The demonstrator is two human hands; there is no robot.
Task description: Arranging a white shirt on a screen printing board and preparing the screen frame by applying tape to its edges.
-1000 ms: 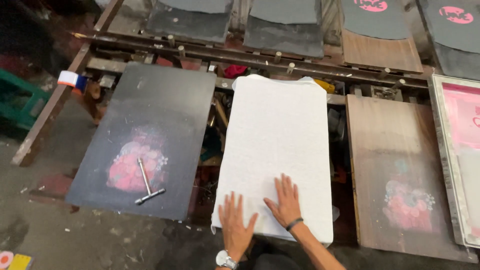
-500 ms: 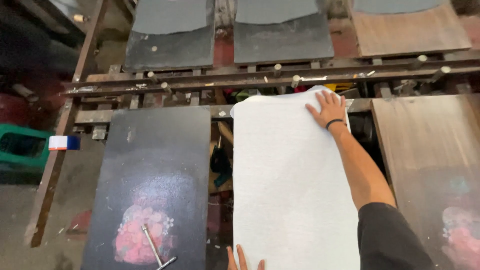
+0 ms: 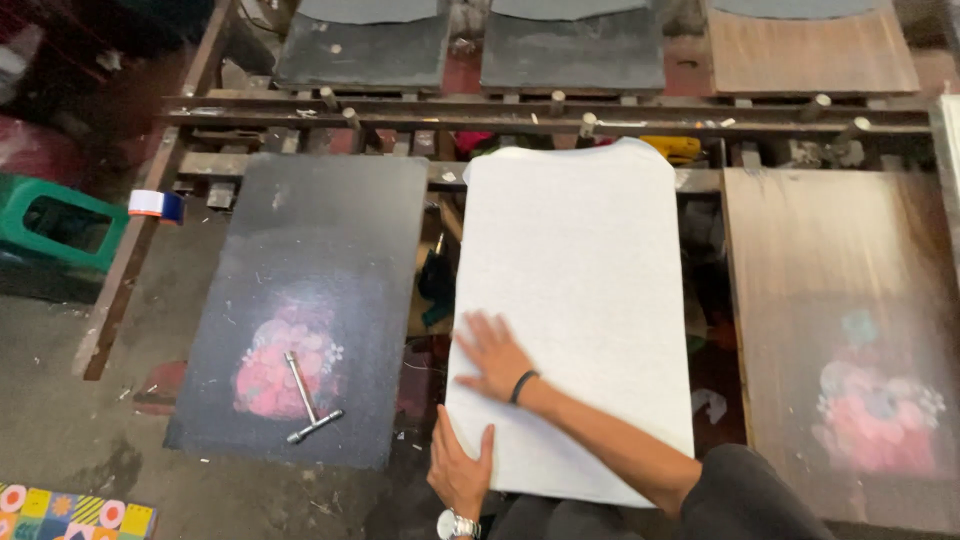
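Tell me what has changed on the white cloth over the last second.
The right hand, up at the far edge of the white cloth half a second ago, has swept back to the near left part and lies flat on it. The left hand has slid to the cloth's near left edge. Nothing was gripped. The cloth stays on its board; the T-shaped metal tool lies unmoved on the black board.

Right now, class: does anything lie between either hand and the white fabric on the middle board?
Nothing visible does. The right hand lies flat on the white fabric, and the left hand holds its near left edge. The T-shaped metal tool lies apart on the black board.
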